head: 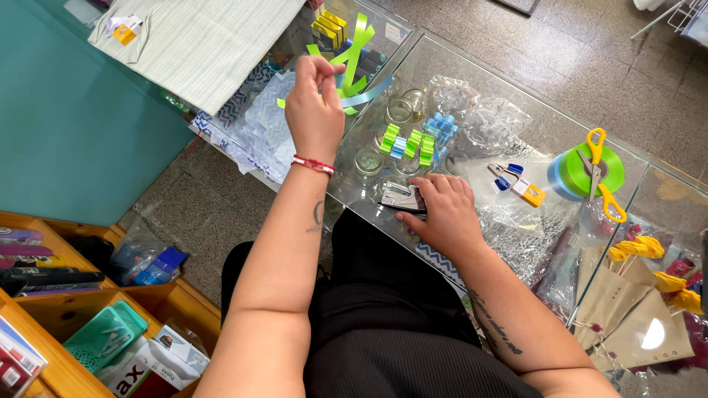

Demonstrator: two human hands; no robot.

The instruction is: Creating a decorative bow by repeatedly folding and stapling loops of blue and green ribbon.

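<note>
My left hand (pixel 313 103) is raised over the glass counter (pixel 472 74) and pinches green and light blue ribbon strips (pixel 355 55) that fan upward from the fingers. My right hand (pixel 441 210) rests low on the counter's near edge, closed over a grey metal stapler (pixel 398 197). Between the two hands lie several folded ribbon loops (pixel 414 141) in green and blue, side by side on the glass.
Yellow-handled scissors (pixel 599 173) lie across stacked green and blue ribbon rolls (pixel 582 177) at the right. A small staple box and blue clips (pixel 516 184) sit beside crinkled clear wrap (pixel 494 121). Wooden shelves (pixel 66 309) with stationery stand at the lower left.
</note>
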